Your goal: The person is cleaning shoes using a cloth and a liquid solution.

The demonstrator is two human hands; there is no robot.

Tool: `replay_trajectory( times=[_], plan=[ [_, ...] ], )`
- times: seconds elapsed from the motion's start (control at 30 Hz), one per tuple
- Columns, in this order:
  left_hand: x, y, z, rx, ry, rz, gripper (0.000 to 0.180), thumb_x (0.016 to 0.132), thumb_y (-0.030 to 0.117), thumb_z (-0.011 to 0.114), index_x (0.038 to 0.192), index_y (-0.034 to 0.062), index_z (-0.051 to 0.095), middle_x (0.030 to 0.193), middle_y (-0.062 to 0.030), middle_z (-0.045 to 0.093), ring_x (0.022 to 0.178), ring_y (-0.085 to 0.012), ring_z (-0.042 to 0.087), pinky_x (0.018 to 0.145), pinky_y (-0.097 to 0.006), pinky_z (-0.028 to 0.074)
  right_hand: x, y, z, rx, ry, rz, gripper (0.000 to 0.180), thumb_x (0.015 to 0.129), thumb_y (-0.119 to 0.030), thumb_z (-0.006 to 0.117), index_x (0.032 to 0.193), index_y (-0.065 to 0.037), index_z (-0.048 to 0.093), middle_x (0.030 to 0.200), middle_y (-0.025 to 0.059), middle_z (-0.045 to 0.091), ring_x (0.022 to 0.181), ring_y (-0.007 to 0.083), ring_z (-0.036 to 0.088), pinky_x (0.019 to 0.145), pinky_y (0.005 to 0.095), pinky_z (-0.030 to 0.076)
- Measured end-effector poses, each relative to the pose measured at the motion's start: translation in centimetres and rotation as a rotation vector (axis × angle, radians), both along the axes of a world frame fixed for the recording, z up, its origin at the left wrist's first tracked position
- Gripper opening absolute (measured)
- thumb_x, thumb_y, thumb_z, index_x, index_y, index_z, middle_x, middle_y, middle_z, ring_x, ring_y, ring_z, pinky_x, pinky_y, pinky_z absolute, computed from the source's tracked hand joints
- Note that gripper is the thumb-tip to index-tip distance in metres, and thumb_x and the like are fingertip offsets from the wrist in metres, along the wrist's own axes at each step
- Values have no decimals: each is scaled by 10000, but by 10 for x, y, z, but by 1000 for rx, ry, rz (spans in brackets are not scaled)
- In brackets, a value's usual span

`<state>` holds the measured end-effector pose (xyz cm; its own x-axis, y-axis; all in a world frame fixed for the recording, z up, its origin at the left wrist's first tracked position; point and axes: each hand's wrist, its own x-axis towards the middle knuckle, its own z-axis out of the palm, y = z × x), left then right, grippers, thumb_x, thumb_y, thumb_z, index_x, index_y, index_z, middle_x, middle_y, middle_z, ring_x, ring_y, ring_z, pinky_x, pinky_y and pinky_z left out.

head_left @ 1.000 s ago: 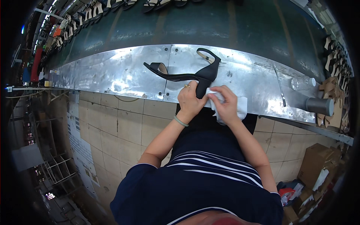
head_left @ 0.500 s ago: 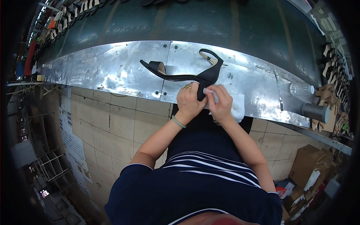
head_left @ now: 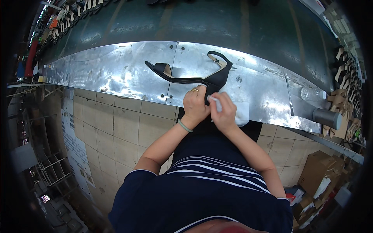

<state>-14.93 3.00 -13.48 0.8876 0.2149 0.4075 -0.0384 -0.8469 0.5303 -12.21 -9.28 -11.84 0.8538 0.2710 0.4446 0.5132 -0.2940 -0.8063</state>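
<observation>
A black high-heeled sandal (head_left: 182, 80) with an ankle strap is held by its heel at the near edge of the metal worktop (head_left: 116, 70), toe pointing left. My left hand (head_left: 196, 104) is closed around the heel. Against the heel's right side, my right hand (head_left: 223, 110) pinches a white cloth (head_left: 241, 112), whose loose part hangs beside the fingers over the worktop's edge. The lower heel is partly covered by my fingers.
Beyond the worktop runs a dark green conveyor belt (head_left: 202, 23). To the right lie a thin metal tool (head_left: 289, 94), a clear bottle (head_left: 311, 93) and a grey cylinder (head_left: 327, 117). Cardboard boxes (head_left: 318, 171) stand at lower right.
My right hand has shifted slightly left and down along the heel, drawing the white cloth with it. My left hand and the sandal have hardly moved.
</observation>
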Motion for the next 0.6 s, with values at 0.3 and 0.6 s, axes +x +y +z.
replay_trajectory(
  times=[0.3,0.6],
  plan=[
    [0,1,0,18,8,-4,322,719,218,749,867,47,520,724,-139,584,626,-349,608,577,-428,475,0,-2,0,-5,-13,50,106,822,-4,680,916,-37,644,812,121,618,672,324,634,560,371,493],
    [-1,2,-3,-7,22,26,359,705,247,773,886,65,522,662,-147,585,614,-358,608,572,-443,473,-2,-13,7,-82,82,128,114,826,-58,719,915,-13,664,801,118,634,692,290,650,597,345,501]
  ],
)
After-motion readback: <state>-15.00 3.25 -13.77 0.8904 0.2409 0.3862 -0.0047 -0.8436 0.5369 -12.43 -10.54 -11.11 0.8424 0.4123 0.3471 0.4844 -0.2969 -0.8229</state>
